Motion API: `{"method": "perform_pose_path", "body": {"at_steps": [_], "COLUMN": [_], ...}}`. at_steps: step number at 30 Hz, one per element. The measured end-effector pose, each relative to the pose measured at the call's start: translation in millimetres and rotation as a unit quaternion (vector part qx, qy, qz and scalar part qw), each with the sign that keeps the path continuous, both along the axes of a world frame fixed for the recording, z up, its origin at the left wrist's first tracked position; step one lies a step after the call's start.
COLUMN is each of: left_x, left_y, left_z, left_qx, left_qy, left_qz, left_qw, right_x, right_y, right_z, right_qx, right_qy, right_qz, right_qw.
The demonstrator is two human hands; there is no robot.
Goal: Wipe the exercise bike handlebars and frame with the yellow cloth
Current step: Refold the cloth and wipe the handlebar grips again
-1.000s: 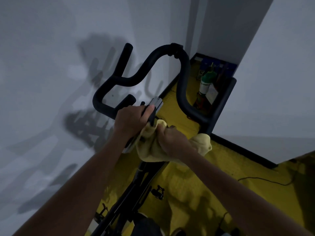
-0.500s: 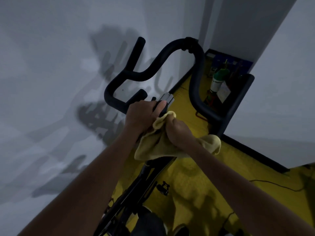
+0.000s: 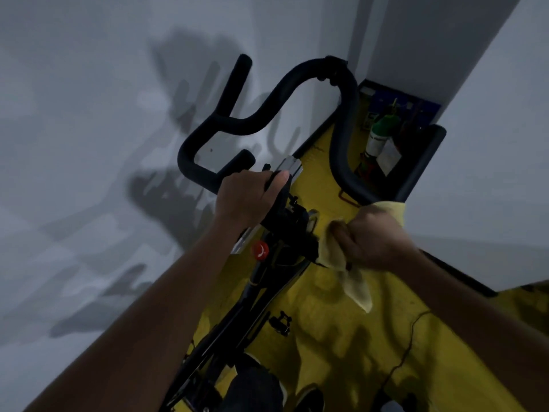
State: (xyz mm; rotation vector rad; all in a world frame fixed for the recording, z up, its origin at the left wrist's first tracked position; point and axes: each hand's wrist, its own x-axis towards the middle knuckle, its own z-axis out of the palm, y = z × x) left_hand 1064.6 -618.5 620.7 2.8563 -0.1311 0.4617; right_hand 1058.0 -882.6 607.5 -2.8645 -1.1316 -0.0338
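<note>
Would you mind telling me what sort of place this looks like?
Probably a home workout corner or small gym room: an exercise bike with black handlebars stands on a yellow floor by plain white walls, with bottles tucked into the corner.

Both bare forearms reach forward from the lower corners. The left hand is curled, knuckles up, its thumb laid straight along the top of what it holds. The right hand sits off to its right and slightly lower, well apart, closed in a fist with bunched fabric in its grip.
</note>
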Motion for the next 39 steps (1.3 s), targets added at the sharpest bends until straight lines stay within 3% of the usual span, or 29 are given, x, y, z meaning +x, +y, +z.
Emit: {"method": "perform_pose_path", "body": {"at_steps": [3, 6, 11, 15, 17, 19, 21, 26, 30, 35, 37, 39], "left_x": [0.7, -0.9, -1.9, -3.0, -3.2, -4.8, -5.4, -0.7, 0.3, 0.3, 1.9, 3.5], "left_y": [-0.1, -3.3, -4.3, -4.0, -2.9, -1.4, -0.5, 1.9, 3.4, 2.1, 2.7, 4.8], "left_z": [-3.8, -2.2, 0.5, 0.4, 0.5, 0.3, -1.0, -1.5, -9.2, -11.1, -12.3, -18.4], "left_qx": [0.005, 0.001, -0.014, -0.012, -0.023, -0.035, -0.041, -0.016, 0.010, -0.033, -0.035, -0.026], "left_qy": [0.005, -0.014, 0.007, 0.012, 0.011, 0.008, 0.004, -0.029, -0.075, -0.089, -0.108, -0.135], "left_qz": [0.001, 0.003, -0.007, 0.004, 0.004, 0.005, 0.006, -0.004, -0.013, -0.006, -0.011, -0.019], "left_qw": [1.000, 1.000, 1.000, 1.000, 1.000, 0.999, 0.999, 0.999, 0.997, 0.995, 0.994, 0.990], "right_x": [-39.1, -54.9, -46.7, -45.5, -35.2, -13.2, 6.7, -23.6, -57.8, -65.4, -63.0, -59.9], "right_y": [35.7, 72.5, 117.7, 53.3, 13.0, -5.9, -10.2, 15.4, 60.1, 97.8, 101.3, 98.7], "right_z": [-11.8, -9.4, -3.7, -6.8, -4.8, -7.7, -7.7, -12.3, -19.3, -7.3, 5.1, 8.6], "right_qx": [-0.076, -0.022, 0.040, 0.101, 0.123, 0.084, 0.050, 0.039, -0.036, 0.137, 0.242, 0.348], "right_qy": [-0.027, -0.051, -0.044, 0.021, 0.031, 0.008, -0.012, 0.031, -0.032, 0.025, 0.129, 0.174], "right_qz": [-0.039, -0.124, -0.149, -0.106, -0.029, 0.038, 0.034, -0.095, -0.122, -0.173, -0.223, -0.280], "right_qw": [0.996, 0.991, 0.987, 0.989, 0.991, 0.996, 0.998, 0.994, 0.991, 0.975, 0.935, 0.878]}}
